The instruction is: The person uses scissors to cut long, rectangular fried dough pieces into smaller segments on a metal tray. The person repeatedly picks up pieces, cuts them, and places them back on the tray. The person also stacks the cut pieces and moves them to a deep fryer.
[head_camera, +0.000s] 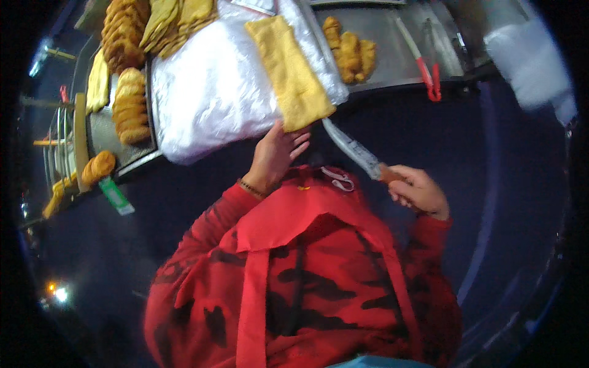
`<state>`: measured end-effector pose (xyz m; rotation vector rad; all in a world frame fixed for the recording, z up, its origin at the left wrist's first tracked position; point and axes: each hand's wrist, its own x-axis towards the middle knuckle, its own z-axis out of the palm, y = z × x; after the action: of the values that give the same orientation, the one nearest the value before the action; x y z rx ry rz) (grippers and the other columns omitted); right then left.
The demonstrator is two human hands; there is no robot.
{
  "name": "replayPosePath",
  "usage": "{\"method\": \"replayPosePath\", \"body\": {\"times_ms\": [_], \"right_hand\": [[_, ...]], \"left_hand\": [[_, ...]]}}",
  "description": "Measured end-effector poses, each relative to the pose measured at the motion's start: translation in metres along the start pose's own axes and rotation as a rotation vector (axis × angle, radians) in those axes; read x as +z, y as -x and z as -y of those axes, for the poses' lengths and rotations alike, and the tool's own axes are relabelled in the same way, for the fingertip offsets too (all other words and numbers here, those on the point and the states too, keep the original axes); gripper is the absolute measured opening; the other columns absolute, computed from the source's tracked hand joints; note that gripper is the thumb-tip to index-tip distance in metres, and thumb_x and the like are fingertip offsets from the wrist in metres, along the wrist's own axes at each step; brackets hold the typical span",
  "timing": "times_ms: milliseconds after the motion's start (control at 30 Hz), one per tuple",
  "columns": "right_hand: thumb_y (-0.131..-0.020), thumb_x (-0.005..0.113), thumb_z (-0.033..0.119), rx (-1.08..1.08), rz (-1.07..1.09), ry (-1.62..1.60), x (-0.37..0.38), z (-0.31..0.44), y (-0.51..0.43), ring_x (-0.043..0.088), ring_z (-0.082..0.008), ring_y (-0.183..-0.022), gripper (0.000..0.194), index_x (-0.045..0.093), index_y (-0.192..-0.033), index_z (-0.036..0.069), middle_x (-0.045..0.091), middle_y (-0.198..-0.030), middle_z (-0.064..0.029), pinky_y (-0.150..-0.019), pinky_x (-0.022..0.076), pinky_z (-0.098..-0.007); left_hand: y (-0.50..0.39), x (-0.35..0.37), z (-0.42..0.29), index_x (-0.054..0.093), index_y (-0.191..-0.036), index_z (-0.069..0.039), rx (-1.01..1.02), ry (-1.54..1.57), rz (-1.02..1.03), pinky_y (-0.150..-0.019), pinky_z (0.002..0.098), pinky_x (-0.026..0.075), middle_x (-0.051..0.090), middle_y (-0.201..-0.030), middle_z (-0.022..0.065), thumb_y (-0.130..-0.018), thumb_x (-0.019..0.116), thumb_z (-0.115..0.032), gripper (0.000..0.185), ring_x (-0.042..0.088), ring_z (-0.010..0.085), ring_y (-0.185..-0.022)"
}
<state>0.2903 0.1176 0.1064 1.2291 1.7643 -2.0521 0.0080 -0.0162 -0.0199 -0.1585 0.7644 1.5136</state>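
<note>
My left hand [274, 154] is at the near end of a long, flat piece of golden fried dough [294, 76]. One fingertip meets the dough's near left corner, and the other fingers lie just below its near edge. Whether they grip it cannot be made out. The dough lies across a pile of clear plastic bags or sheeting [207, 87], its near end reaching the pile's front edge. In my right hand [418, 191] is a knife [354, 149], held by its wooden handle. Its long, smeared blade points up and left, the tip close to the dough's near right corner.
Fried dough pieces [131, 108] and stacked flat ones [161, 23] fill trays at left. A wooden rail [81, 138] and green tag [116, 197] edge them. At right, a metal tray [391, 55] holds fried pieces [349, 53] and red-handled tongs [430, 83]; white bags [529, 64] hang beyond.
</note>
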Motion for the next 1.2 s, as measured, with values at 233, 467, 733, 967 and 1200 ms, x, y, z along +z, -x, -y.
{"method": "replayPosePath", "body": {"times_ms": [233, 467, 733, 967, 1200], "right_hand": [[-0.09, 0.055, 0.026, -0.487, -0.944, 0.652, -0.078, 0.018, -0.121, 0.058, -0.0347, -0.103, 0.039, 0.054, -0.121, 0.002, 0.062, -0.107, -0.0194, -0.087, 0.0452, -0.041], [-0.088, 0.051, 0.026, -0.166, -0.91, 1.062, -0.117, 0.049, -0.217, 0.052, -0.0432, -0.107, 0.048, 0.044, -0.132, 0.007, 0.052, -0.12, -0.0242, -0.09, 0.0428, -0.0496], [-0.077, 0.062, 0.012, 0.135, -1.126, 0.945, -0.163, 0.032, -0.181, 0.041, -0.0474, -0.121, 0.084, 0.014, -0.146, 0.009, 0.031, -0.138, -0.0288, -0.102, 0.0364, -0.0472], [-0.076, 0.064, 0.011, -0.152, -1.143, 0.931, -0.131, 0.006, -0.117, 0.053, -0.0363, -0.112, 0.075, 0.026, -0.14, -0.002, 0.052, -0.117, -0.0257, -0.093, 0.0437, -0.0433], [-0.08, 0.055, 0.008, -0.241, -0.387, -0.4, 0.034, -0.041, 0.051, 0.046, -0.0044, -0.054, 0.05, 0.046, -0.128, 0.0, 0.055, -0.081, -0.0022, -0.049, 0.0369, -0.019]], "left_hand": [[-0.001, 0.006, -0.003, 0.051, -0.117, -0.005, 0.06, 0.02, -0.136, -0.098, 0.0394, 0.042, 0.058, -0.115, 0.0115, -0.096, 0.044, -0.032, 0.035, 0.054, 0.0264, -0.11], [-0.004, 0.009, -0.002, 0.052, -0.118, -0.005, 0.052, 0.035, -0.133, -0.093, 0.0381, 0.044, 0.061, -0.108, 0.0094, -0.095, 0.046, -0.028, 0.032, 0.057, 0.0239, -0.103], [-0.003, 0.004, -0.001, 0.051, -0.118, -0.004, 0.053, 0.018, -0.161, -0.093, 0.0372, 0.044, 0.061, -0.11, 0.0108, -0.096, 0.046, -0.026, 0.033, 0.057, 0.0242, -0.105], [-0.004, 0.009, -0.005, 0.049, -0.121, -0.004, 0.035, 0.042, -0.125, -0.096, 0.0366, 0.042, 0.059, -0.116, 0.0098, -0.094, 0.046, -0.026, 0.035, 0.055, 0.0245, -0.109], [-0.005, 0.012, -0.014, 0.048, -0.12, -0.005, 0.031, 0.018, -0.003, -0.094, 0.0358, 0.046, 0.056, -0.116, 0.0131, -0.096, 0.043, -0.035, 0.04, 0.055, 0.0259, -0.109]]}}
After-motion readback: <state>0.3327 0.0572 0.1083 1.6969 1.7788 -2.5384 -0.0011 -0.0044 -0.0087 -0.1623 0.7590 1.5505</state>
